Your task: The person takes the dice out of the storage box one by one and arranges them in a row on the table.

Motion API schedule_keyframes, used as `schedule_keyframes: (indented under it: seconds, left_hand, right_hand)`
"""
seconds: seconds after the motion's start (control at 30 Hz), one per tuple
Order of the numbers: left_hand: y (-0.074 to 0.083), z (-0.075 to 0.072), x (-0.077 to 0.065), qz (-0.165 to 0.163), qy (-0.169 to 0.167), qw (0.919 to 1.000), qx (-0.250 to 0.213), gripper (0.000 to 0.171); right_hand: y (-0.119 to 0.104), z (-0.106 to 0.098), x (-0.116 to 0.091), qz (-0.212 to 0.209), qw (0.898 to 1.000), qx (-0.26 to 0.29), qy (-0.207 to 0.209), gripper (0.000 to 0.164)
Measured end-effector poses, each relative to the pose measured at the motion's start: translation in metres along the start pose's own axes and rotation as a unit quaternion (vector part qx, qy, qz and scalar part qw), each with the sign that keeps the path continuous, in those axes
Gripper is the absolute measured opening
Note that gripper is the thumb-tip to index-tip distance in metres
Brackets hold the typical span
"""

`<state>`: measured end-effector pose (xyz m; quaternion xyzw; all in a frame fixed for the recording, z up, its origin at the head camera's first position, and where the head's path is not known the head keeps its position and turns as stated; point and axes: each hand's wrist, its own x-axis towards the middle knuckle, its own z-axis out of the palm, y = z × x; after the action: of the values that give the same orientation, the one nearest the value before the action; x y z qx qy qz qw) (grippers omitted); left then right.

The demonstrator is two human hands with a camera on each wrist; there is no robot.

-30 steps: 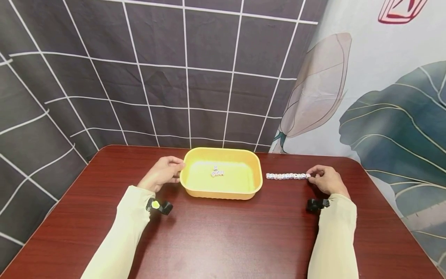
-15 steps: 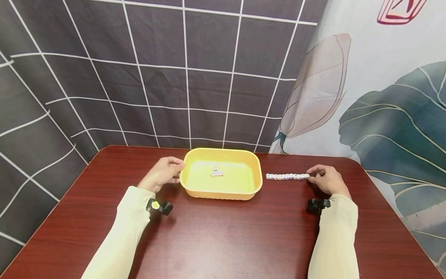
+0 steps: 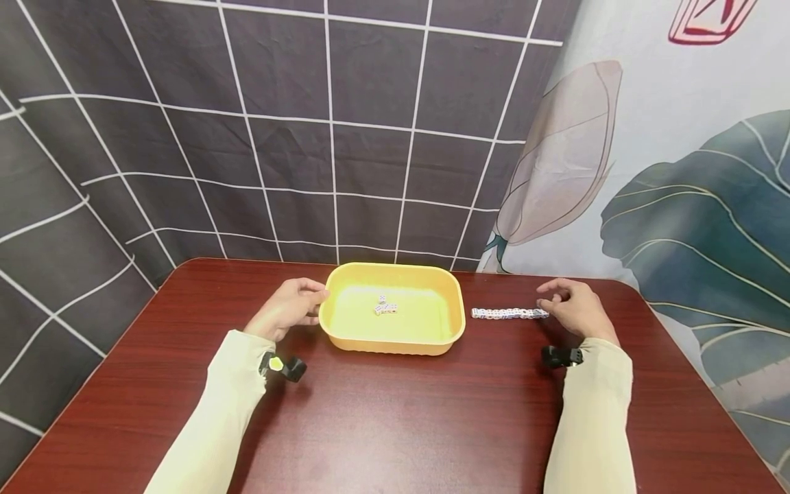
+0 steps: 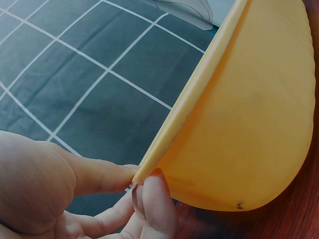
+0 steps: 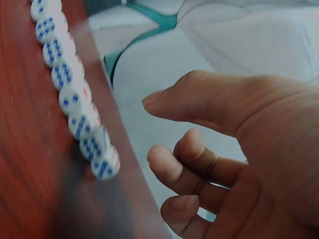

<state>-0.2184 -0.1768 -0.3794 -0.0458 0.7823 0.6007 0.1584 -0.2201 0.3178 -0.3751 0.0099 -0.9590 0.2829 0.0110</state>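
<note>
My left hand pinches the left rim of a yellow plastic basin; the left wrist view shows thumb and fingers on either side of the basin's rim. Inside the basin lies a small cluster of dice. To its right, a straight row of white dice runs across the table. My right hand hovers by the row's right end, holding nothing. In the right wrist view its fingers are apart from the dice, which have blue and red pips.
A dark red wooden table carries everything. Behind it hangs a dark cloth with a white grid, and at the right a pale cloth with leaf patterns.
My right hand has lifted slightly off the right end of the dice row, fingers parting from it. The left hand and basin stay put.
</note>
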Motion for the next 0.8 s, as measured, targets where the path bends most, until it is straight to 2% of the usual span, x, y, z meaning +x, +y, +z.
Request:
schedule_keyframes:
  seconds: [0.53, 0.8]
  left_hand:
    - [0.0, 0.001, 0.0, 0.0, 0.0, 1.0, -0.007, 0.039]
    - [-0.001, 0.0, 0.0, -0.004, 0.002, 1.0, -0.004, 0.036]
  right_hand:
    - [-0.045, 0.015, 0.015, -0.056, 0.998, 0.019, 0.0, 0.032]
    - [-0.064, 0.022, 0.016, -0.068, 0.997, 0.031, -0.003, 0.03]
